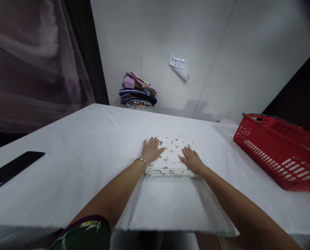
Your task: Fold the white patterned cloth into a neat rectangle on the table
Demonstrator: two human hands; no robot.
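A folded white cloth (172,154) with a small scattered print lies in several layers on the white-covered table, its folded edges toward me. My left hand (152,150) rests flat on the cloth's left side, fingers spread and pointing away, with a thin bracelet at the wrist. On the cloth's right side, my right hand (191,159) lies palm down with its fingers stretched out. Both hands press on the top layer and grip nothing. The underside of the cloth is hidden.
A red plastic basket (272,149) stands on the right of the table (92,139). A dark flat slab like a phone (14,170) lies at left. Several folded fabrics (138,92) are stacked by the far wall, where a labelled plastic packet (179,67) hangs. A curtain (35,62) borders the left.
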